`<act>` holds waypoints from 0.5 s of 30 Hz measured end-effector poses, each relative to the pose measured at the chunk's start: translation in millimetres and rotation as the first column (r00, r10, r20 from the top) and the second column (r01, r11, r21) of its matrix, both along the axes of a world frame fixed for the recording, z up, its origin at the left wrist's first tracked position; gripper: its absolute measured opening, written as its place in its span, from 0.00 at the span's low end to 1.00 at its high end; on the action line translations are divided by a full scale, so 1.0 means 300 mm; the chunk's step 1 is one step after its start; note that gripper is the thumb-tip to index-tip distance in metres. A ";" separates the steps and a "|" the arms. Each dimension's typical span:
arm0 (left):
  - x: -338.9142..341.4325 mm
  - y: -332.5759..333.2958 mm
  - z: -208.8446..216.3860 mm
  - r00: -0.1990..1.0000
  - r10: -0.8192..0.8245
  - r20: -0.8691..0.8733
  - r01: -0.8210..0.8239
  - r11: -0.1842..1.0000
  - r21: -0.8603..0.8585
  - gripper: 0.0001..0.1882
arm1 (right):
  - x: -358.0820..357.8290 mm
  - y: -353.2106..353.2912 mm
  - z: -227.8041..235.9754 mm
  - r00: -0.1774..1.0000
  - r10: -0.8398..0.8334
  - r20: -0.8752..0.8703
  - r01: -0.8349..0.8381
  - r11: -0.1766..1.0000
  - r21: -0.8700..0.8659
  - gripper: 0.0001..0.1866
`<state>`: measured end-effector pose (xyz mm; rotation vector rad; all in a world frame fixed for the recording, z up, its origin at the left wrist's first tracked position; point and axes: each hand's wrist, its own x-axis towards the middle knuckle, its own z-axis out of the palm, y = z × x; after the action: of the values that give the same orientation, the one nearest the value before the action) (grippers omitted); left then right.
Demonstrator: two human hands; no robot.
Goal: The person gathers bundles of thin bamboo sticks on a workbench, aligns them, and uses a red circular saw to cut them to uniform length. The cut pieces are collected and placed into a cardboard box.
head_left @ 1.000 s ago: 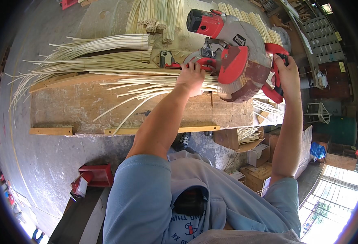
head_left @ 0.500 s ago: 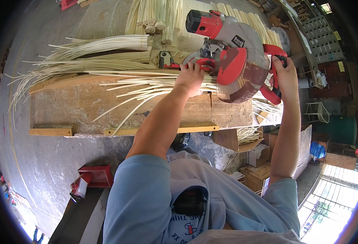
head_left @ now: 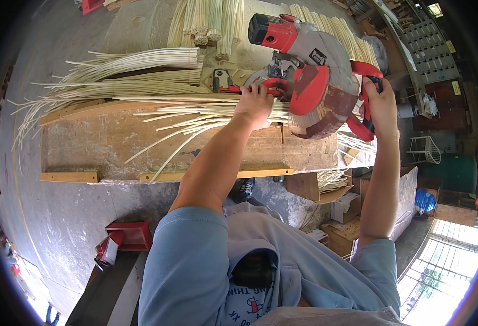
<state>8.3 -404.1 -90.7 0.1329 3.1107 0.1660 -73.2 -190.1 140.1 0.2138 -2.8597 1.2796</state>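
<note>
Both bare arms reach up and forward from the lower edge. The left arm slants up to the right from its blue sleeve (head_left: 182, 261), elbow only slightly bent, with the back of the left hand (head_left: 255, 107) turned upward. Its fingers curl over a bundle of pale rods (head_left: 212, 112) and are closed on it, the fingertips pointing away from the body beside the red fence (head_left: 276, 84) of a miter saw (head_left: 328, 51); whether they also press on that fence I cannot tell. The rods lie lengthwise on the wooden workbench (head_left: 103, 144), their loose ends fanning out to the left of the hand, and to its right they run up to the saw's blade guard (head_left: 309, 92), which hides what lies beneath. The right arm rises more steeply, the forearm nearly upright at the saw's right side. The right hand (head_left: 381, 103) is wrapped around the red-and-black handle (head_left: 366, 117), fingers folded round the upper part of its loop. Farther left, other rods (head_left: 136, 65) lie on the bench behind the held bundle, apart from both hands.
</note>
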 end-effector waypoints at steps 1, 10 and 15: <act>-0.001 0.002 0.004 1.000 -0.002 0.011 0.002 1.000 0.002 0.39 | 0.000 0.002 -0.001 1.000 -0.009 0.003 0.009 1.000 0.008 0.20; -0.003 0.004 0.002 1.000 0.007 -0.003 -0.007 1.000 0.021 0.38 | 0.005 0.011 -0.011 1.000 0.000 -0.008 0.000 1.000 -0.004 0.19; -0.011 0.003 -0.024 1.000 0.011 -0.014 -0.011 1.000 -0.022 0.39 | 0.012 0.003 -0.013 1.000 0.006 -0.021 -0.007 1.000 -0.001 0.19</act>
<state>5.0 -403.1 -98.0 0.1174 3.1265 0.1313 -69.6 -189.3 136.3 0.2354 -2.8428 1.2723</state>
